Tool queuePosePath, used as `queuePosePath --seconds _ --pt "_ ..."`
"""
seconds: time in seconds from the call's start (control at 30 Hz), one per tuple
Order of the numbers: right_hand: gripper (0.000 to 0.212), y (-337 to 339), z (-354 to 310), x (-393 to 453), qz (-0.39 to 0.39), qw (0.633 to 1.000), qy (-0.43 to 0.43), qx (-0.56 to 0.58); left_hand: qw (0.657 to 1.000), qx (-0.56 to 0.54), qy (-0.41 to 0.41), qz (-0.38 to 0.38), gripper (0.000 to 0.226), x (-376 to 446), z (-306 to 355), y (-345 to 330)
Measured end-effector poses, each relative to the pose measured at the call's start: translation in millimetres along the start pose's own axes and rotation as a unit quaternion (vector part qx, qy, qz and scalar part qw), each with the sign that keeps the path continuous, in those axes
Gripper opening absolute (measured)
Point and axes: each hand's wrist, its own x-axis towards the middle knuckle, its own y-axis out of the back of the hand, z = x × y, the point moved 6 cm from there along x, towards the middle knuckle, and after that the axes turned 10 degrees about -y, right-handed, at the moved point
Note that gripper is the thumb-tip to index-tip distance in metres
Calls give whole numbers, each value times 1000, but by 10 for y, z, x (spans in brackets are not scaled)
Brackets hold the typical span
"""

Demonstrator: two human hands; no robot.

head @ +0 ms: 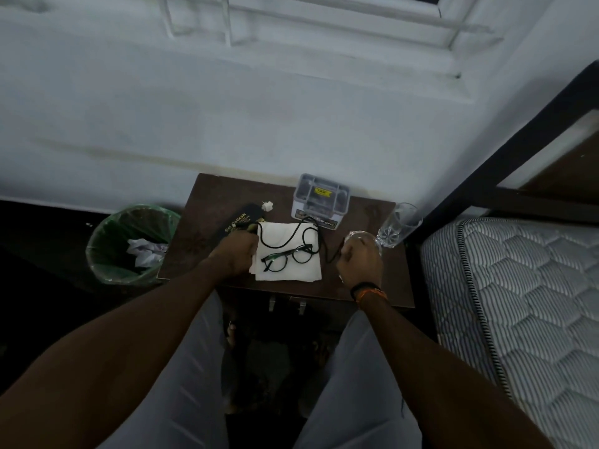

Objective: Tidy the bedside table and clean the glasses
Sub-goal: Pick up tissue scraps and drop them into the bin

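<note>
The fingers of the left hand [236,254] are curled at the left edge of the white napkins, but I cannot tell if they pinch them. The fingers of the right hand [358,259] are curled tight around a clear glass [356,237], near the right edge of the table [207,202].

The table is dark brown and stands against the wall. A green bin [129,244] stands just beside its left edge, with crumpled paper inside. A bed [518,303] is on the right side.

A gray box [321,197] with a yellow label sits at the back edge. A second glass [400,225] stands at the right edge, just past the held one. A black case [238,223] with gold words lies slanted near the left side. The napkins [288,254] lie flat in the middle.

The glasses [288,257] lie on the napkins. They are black with round lenses. Their long side runs slanted, from near-left up to far-right. A black cord [285,236] loops from them toward the box. A small white paper ball [267,206] sits by the case.
</note>
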Motion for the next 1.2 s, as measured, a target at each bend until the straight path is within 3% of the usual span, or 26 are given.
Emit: queuePosePath --seconds 0.1,0.2,0.43,0.63,0.87,0.97,1.2 --pt "21 -97 134 -88 -80 993 -67 -58 998 -30 -12 62 12 13 66 135" --pt "35 -175 244 -215 -134 982 -90 -98 989 -72 -31 122 16 63 128 265" --pt "26 -313 211 -260 -174 970 -58 -157 983 -116 5 140 22 160 165 342" --pt "25 -351 50 -200 -185 964 -25 -191 979 -84 29 182 23 370 93 541" --pt "28 -443 -552 -101 -209 965 39 -152 990 -63 4 129 8 857 -90 599" --pt "28 -457 -834 4 -213 968 51 -122 995 -58 -3 87 16 1076 -149 438" --pt "6 -439 -1140 371 -142 989 53 1 999 13 -7 39 29 1367 -280 184"
